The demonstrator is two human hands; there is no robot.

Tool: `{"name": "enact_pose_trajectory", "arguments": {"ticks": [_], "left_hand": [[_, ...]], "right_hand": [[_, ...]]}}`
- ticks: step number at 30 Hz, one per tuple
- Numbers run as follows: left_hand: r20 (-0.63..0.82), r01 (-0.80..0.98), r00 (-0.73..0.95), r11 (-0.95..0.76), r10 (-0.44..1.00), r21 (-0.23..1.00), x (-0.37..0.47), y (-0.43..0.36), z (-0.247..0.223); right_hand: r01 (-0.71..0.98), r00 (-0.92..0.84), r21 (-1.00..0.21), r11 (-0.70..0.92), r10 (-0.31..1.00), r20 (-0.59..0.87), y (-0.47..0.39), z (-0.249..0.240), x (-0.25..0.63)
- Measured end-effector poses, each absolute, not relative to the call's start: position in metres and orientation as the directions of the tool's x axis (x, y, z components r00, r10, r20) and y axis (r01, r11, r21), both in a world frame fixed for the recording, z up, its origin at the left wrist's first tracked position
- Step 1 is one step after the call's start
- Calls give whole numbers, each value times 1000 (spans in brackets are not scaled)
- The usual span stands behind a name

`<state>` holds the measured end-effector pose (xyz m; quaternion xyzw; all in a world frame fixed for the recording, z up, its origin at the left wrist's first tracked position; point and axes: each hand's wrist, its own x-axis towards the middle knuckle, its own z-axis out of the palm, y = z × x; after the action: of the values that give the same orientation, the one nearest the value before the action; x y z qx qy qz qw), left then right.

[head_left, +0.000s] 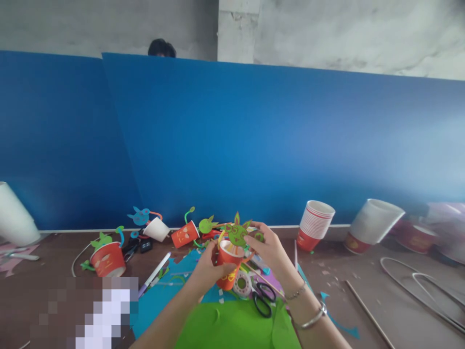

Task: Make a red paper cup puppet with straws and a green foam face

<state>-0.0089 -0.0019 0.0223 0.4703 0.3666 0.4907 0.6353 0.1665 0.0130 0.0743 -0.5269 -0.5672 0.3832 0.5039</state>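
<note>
A red paper cup [225, 282] stands upright near the middle of the table, with my left hand [212, 269] wrapped round its left side. At the cup's mouth is a green paper animal head [237, 234] with pointed ears and a drawn face. The fingers of my right hand [267, 242] pinch the right edge of this head. A yellow strip curves up on the cup's left, and an orange strip sticks out on its right. Just right of the cup's base lie a white roll of tape [242, 284] and black-handled scissors [264, 299].
Green paper [232, 327] and blue paper [148, 305] cover the near table. Decorated cups [108, 260] lie at the left and back. A cup stack [317, 220] and a bagged stack [376, 223] stand right, near a wooden stick [368, 312]. A blue partition [232, 145] rises behind.
</note>
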Motion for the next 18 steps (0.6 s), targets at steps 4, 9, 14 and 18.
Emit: {"name": "enact_pose_trajectory", "arguments": {"ticks": [4, 9, 14, 18], "left_hand": [[17, -367, 146, 39, 989, 929, -7, -5, 30], [11, -416, 24, 0, 1000, 909, -6, -6, 36], [70, -335, 48, -50, 996, 941, -7, -5, 33], [98, -186, 26, -91, 995, 978, -14, -4, 40]], "right_hand": [[-71, 178, -995, 66, 983, 53, 7, 82, 165], [-90, -37, -996, -17, 999, -14, 4, 81, 161], [8, -293, -999, 36, 956, 33, 1, 75, 148], [-2, -389, -999, 49, 920, 46, 1, 73, 147]]}}
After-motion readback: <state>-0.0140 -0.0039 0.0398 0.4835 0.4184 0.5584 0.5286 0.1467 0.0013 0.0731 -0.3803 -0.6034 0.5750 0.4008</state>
